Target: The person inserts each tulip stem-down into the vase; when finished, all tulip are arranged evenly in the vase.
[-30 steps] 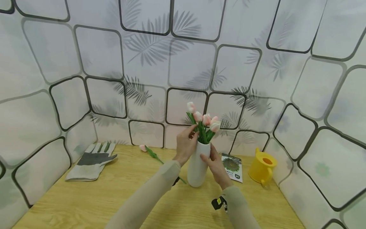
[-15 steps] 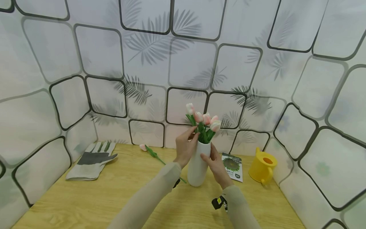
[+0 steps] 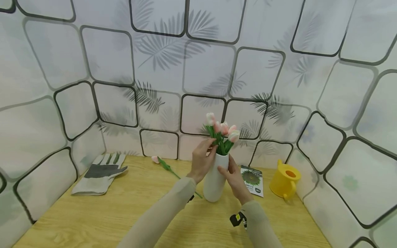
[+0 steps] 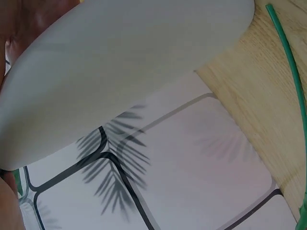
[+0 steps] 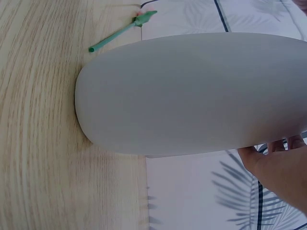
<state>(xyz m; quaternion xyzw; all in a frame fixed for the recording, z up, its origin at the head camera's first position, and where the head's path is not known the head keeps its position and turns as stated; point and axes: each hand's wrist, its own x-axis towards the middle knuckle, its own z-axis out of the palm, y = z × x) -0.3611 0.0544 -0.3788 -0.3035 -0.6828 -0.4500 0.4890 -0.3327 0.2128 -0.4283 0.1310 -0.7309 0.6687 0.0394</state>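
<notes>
In the head view a tall white vase (image 3: 214, 186) stands upright on the table, with several pink-and-white tulips (image 3: 224, 128) in its mouth. My left hand (image 3: 201, 160) is at the vase's left rim, where thumb and fingers pinch the leftmost tulip (image 3: 210, 119) by its green stem; the exact grip is partly hidden. From the right, my right hand (image 3: 234, 179) holds the vase near its top, thumb in front. The vase's pale wall (image 5: 187, 96) fills much of the right wrist view. One loose tulip (image 3: 166, 167) lies left of the vase, partly behind my left arm.
A grey-and-white work glove (image 3: 100, 174) lies at the far left. Right of the vase are a seed packet (image 3: 252, 181) with a flower picture and a yellow watering can (image 3: 283, 181). Patterned curtain walls (image 3: 161, 113) close off the table's back and sides.
The leftmost tulip's head shifts slightly left, then right toward the other blooms, and the left fingers follow a little. The right hand and the vase stay almost still.
</notes>
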